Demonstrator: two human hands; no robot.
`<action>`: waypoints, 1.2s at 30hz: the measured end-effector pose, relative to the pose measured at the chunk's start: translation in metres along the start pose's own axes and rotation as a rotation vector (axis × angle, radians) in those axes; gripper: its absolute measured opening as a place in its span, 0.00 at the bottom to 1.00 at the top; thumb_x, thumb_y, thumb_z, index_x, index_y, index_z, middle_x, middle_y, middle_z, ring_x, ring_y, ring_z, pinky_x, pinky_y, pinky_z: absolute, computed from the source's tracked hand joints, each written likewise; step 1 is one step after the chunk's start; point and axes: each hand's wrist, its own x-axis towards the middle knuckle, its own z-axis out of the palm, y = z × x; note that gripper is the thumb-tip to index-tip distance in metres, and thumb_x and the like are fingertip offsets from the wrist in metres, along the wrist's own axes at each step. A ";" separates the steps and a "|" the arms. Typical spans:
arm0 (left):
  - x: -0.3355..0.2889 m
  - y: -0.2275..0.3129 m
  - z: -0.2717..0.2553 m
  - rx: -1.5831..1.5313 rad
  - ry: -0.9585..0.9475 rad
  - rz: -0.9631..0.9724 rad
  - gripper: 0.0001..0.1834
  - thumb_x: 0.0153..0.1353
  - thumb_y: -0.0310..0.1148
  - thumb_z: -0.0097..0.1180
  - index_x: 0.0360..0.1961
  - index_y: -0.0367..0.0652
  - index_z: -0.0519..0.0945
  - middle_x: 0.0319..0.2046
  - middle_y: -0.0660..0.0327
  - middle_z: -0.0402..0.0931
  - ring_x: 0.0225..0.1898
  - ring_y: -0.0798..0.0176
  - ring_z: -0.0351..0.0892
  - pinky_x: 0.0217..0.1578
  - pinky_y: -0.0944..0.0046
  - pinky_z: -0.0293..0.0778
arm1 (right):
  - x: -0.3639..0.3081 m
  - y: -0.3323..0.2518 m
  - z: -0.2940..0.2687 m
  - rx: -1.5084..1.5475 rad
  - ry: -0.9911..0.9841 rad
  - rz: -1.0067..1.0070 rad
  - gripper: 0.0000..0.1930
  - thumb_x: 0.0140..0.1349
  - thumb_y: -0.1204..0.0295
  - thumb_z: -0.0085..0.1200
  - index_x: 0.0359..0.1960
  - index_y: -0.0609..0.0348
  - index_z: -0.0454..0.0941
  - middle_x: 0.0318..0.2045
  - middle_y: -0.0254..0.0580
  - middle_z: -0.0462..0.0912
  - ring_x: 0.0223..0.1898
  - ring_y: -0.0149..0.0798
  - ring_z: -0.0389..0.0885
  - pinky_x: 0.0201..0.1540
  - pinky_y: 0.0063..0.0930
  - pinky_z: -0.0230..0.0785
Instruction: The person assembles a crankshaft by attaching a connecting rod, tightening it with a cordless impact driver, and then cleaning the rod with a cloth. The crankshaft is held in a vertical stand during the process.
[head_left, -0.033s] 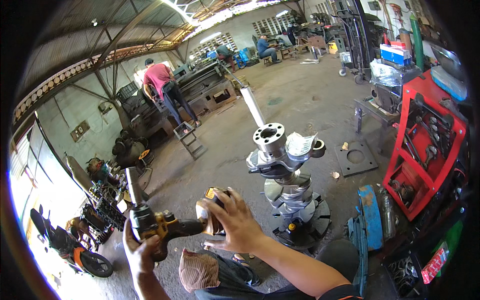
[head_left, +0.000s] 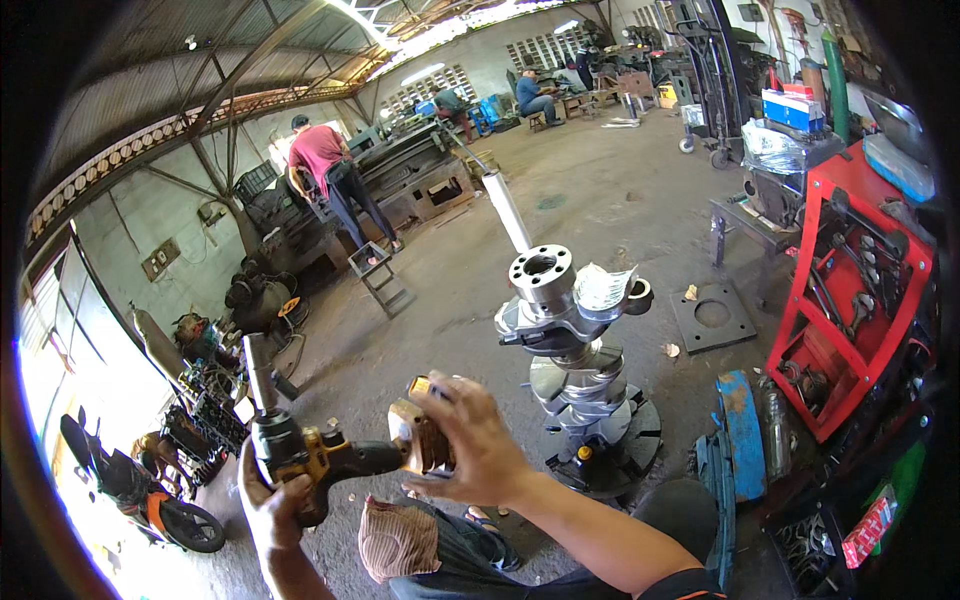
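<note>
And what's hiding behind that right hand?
The block on the end of the power tool. Its left side shows; the right hand covers much of its right, so that can't be seen.

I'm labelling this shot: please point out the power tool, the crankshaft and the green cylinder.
Power tool (head_left: 358,460): head view, on its handle.
Crankshaft (head_left: 577,374): head view, on its middle.
Green cylinder (head_left: 835,88): head view, on its side.

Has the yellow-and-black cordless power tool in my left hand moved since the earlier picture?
Yes, slightly: the yellow-and-black cordless power tool has shifted left, a little farther from the upright shiny metal crankshaft.
</note>
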 end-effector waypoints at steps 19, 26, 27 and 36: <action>-0.011 -0.046 0.085 -0.493 -0.195 -0.013 0.35 0.68 0.60 0.49 0.64 0.44 0.64 0.39 0.51 0.78 0.42 0.48 0.81 0.55 0.39 0.71 | -0.008 -0.040 -0.016 1.371 0.247 0.411 0.41 0.54 0.62 0.69 0.65 0.59 0.56 0.52 0.44 0.72 0.54 0.38 0.73 0.58 0.37 0.68; 0.051 -0.067 0.088 -0.870 -0.266 -0.136 0.30 0.70 0.56 0.46 0.65 0.48 0.65 0.29 0.59 0.74 0.17 0.65 0.71 0.17 0.60 0.70 | -0.007 -0.024 -0.003 1.210 0.046 0.702 0.46 0.56 0.55 0.68 0.68 0.61 0.52 0.51 0.44 0.71 0.49 0.39 0.73 0.53 0.36 0.70; 0.062 -0.071 0.084 -0.725 -0.216 -0.207 0.34 0.66 0.58 0.49 0.65 0.49 0.65 0.27 0.58 0.74 0.15 0.64 0.70 0.16 0.60 0.70 | -0.005 -0.021 -0.003 0.864 0.162 0.591 0.49 0.55 0.50 0.67 0.69 0.61 0.51 0.50 0.44 0.71 0.48 0.39 0.73 0.52 0.35 0.69; 0.105 -0.165 0.074 -0.632 -0.462 -0.165 0.40 0.56 0.50 0.64 0.60 0.30 0.66 0.46 0.33 0.78 0.16 0.54 0.80 0.17 0.57 0.80 | 0.012 0.050 -0.095 -0.117 1.022 -0.022 0.35 0.65 0.52 0.50 0.65 0.66 0.60 0.53 0.46 0.72 0.49 0.37 0.71 0.51 0.29 0.61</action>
